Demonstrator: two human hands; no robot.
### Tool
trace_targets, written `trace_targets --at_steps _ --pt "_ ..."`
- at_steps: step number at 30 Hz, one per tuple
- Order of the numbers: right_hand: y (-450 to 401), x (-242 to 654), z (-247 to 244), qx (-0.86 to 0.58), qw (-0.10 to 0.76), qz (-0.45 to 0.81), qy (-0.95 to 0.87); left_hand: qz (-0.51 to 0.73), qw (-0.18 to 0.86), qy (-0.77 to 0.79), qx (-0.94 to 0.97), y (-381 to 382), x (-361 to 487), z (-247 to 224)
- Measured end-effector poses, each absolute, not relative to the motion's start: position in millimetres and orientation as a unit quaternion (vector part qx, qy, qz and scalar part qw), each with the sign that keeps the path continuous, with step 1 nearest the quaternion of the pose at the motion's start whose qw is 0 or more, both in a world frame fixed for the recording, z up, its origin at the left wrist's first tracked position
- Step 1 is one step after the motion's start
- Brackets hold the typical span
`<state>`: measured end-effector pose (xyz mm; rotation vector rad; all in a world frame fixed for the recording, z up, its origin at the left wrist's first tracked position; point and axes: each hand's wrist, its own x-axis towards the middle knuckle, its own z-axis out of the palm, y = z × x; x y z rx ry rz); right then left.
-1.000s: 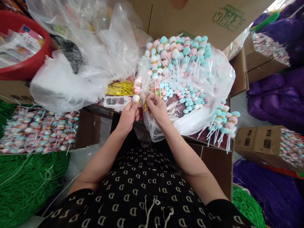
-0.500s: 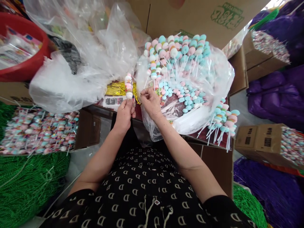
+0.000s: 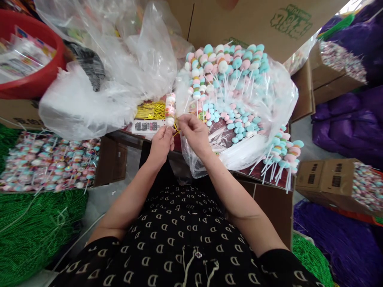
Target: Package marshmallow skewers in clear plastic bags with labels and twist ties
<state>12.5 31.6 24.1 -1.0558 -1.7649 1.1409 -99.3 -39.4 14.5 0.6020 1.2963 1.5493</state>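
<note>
My left hand (image 3: 162, 144) is closed around the lower end of a marshmallow candy skewer (image 3: 170, 108), holding it upright. Pink, white and orange pieces are stacked on it, and it seems to be in a clear wrapper. Just to the right, my right hand (image 3: 196, 133) pinches thumb and finger together close to the skewer's base; whatever is between the fingertips is too small to make out. Behind the skewer lie gold twist ties (image 3: 152, 110) and a printed white card (image 3: 146, 126). A few gold strips show between my hands.
Unwrapped marshmallow skewers (image 3: 223, 65) and loose candies (image 3: 237, 129) lie on a clear plastic bag (image 3: 283, 93) at the right. A red basin (image 3: 61, 59) stands at upper left. Wrapped skewers (image 3: 56, 159) fill a box at left. Green bundles (image 3: 38, 231) lie below it.
The skewer and my left hand have shifted slightly right, and my right fingertips are now closer to the skewer's base. The whole view has moved a little as well.
</note>
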Motion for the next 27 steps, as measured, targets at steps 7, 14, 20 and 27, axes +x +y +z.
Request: trace_targets --at_steps 7,14,20,27 --pt "7.6 21.6 32.7 -0.413 0.303 0.296 -0.806 0.615 0.437 0.549 0.36 -49.0 -94.5 0.5" --pt "6.5 27.6 33.2 -0.442 0.268 0.246 -0.82 0.613 0.466 0.53 0.356 -50.8 -90.1 2.9" --pt "1.1 26.1 37.1 -0.439 0.237 0.204 -0.843 0.616 0.481 0.551 0.293 -49.2 -87.4 6.8" --pt "-7.0 36.4 36.1 -0.446 0.274 0.257 -0.813 0.656 0.487 0.513 0.262 -44.5 -90.7 19.0"
